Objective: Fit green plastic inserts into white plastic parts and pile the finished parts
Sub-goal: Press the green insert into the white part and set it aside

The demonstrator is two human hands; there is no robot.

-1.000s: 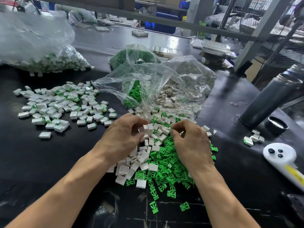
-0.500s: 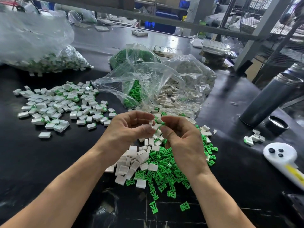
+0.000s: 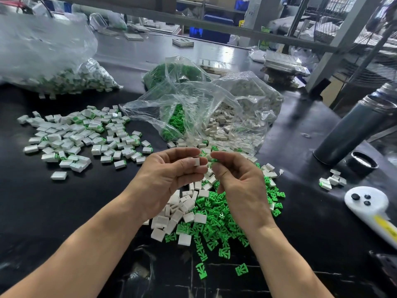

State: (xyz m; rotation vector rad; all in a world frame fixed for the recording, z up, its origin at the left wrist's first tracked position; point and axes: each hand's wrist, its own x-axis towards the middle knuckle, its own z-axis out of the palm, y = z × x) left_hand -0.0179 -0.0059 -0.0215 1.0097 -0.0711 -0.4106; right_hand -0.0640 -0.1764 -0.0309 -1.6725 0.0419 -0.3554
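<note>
My left hand [image 3: 169, 179] is raised above the table and pinches a small white plastic part [image 3: 196, 161] between thumb and fingers. My right hand [image 3: 238, 181] faces it, almost touching, and pinches a green insert [image 3: 213, 161] at its fingertips. Below both hands lies a mixed heap of loose white parts [image 3: 182, 208] and green inserts [image 3: 217, 229]. A spread pile of finished parts [image 3: 79, 136], white with green showing, lies to the left on the black table [image 3: 64, 211].
Open clear bags of green inserts [image 3: 175, 123] and white parts [image 3: 223, 125] lie behind the heap. A large bag of finished parts [image 3: 64, 80] sits far left. A grey flask [image 3: 352, 132], its cap [image 3: 362, 163], a few finished parts [image 3: 332, 181] and a white device [image 3: 369, 203] stand at the right.
Both hands rose from the heap, each with a piece picked up, and came together in front of me. The white part and green insert are now held close, tip to tip.
</note>
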